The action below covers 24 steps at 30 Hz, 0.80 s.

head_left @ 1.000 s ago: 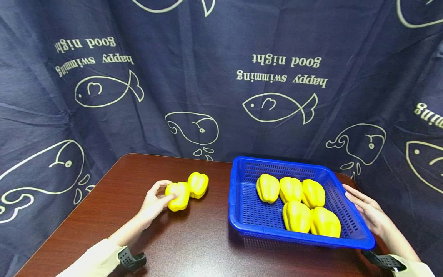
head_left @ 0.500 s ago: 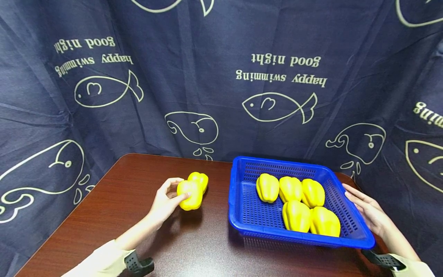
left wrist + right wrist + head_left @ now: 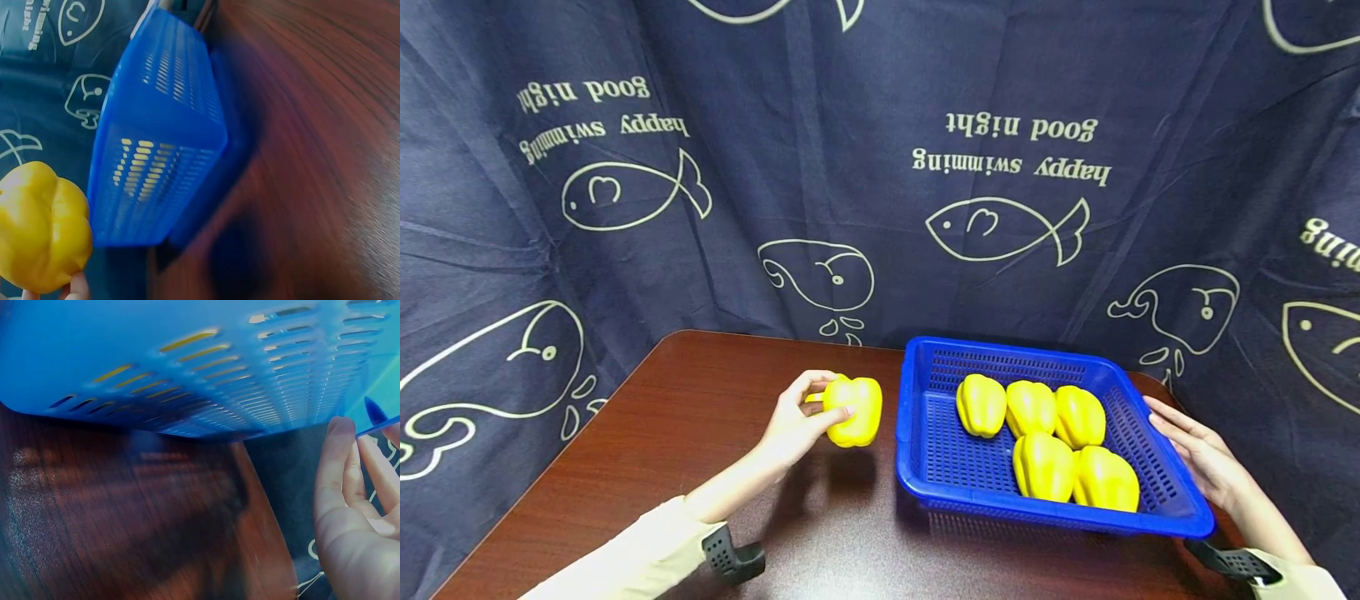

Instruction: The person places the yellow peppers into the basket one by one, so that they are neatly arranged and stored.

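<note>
My left hand (image 3: 797, 421) grips a yellow bell pepper (image 3: 859, 412) above the table, just left of the blue plastic basket (image 3: 917, 483). In the left wrist view this bell pepper (image 3: 44, 225) fills the lower left corner, with fingertips (image 3: 79, 286) under it. Yellow bits of a second bell pepper (image 3: 813, 398) show between my fingers; most of it is hidden. Several yellow bell peppers (image 3: 1043, 467) lie inside the basket. At the basket's right side, my right hand (image 3: 1202, 458) touches the rim with fairly straight fingers (image 3: 340, 434).
The brown wooden table (image 3: 715, 375) carries everything. A dark blue curtain (image 3: 880, 167) with fish and whale drawings hangs behind the table. The basket's near left corner stands close beside the held pepper.
My left hand has moved right with the bell pepper, toward the basket, and now covers most of the second pepper. The right hand and basket have stayed put.
</note>
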Motion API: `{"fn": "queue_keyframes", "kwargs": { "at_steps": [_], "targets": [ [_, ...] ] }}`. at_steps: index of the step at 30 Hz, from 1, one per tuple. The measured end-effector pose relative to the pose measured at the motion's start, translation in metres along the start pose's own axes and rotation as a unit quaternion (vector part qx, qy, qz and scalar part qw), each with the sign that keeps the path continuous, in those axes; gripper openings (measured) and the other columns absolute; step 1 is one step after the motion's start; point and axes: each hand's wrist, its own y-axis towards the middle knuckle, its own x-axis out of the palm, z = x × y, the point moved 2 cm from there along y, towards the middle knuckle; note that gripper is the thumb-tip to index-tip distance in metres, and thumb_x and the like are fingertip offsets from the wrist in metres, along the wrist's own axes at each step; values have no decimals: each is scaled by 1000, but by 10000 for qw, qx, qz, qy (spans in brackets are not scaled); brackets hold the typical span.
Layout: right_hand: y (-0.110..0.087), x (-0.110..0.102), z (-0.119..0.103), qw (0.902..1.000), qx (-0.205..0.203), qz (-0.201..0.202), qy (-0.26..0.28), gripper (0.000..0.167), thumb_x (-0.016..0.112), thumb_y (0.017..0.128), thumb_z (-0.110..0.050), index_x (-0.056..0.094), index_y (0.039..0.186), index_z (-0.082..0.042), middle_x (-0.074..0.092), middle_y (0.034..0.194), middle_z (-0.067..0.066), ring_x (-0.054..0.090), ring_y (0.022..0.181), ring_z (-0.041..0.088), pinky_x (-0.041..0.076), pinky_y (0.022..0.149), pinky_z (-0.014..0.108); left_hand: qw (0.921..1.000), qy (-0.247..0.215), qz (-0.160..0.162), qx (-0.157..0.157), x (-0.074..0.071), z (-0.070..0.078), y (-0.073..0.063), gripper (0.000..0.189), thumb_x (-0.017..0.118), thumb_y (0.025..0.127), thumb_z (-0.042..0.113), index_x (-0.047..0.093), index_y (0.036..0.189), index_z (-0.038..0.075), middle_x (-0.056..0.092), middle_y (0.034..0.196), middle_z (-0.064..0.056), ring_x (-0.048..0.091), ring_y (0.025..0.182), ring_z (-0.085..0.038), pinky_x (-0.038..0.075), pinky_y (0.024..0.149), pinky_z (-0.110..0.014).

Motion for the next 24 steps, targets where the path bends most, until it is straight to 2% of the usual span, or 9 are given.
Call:
{"fn": "queue_keyframes", "kwargs": {
  "at_steps": [8, 14, 20, 24],
  "targets": [
    [0, -1, 0, 9999, -34, 83, -96, 47, 29, 105, -8, 63, 126, -32, 70, 114, -6, 70, 98, 13, 58, 78, 27, 9999, 94, -92, 60, 25, 14, 7, 39, 75, 77, 6, 59, 113, 5, 60, 114, -18, 65, 84, -23, 53, 73, -26],
    [-2, -2, -1, 9995, -152, 68, -275, 47, 30, 104, -5, 63, 125, -31, 70, 114, -8, 70, 97, 12, 58, 77, 26, 9995, -109, -286, -102, 46, 23, 10, 41, 76, 76, 8, 59, 113, 6, 59, 110, -15, 68, 82, -21, 54, 70, -25],
    [-1, -3, -3, 9976, -144, 270, -615, 45, 33, 103, -5, 64, 123, -32, 70, 113, -10, 70, 96, 10, 57, 77, 25, 9985, -171, -497, -132, 63, 29, 15, 43, 77, 76, 8, 58, 114, 5, 61, 111, -16, 69, 85, -22, 54, 70, -24],
    [-1, -3, -4, 9962, -40, 436, -758, 44, 35, 103, -6, 65, 121, -33, 70, 111, -12, 70, 94, 10, 58, 76, 25, 9969, -274, -658, -329, 72, 32, 18, 43, 76, 77, 8, 58, 116, 6, 60, 112, -15, 70, 85, -22, 55, 70, -26]
  ]
}}
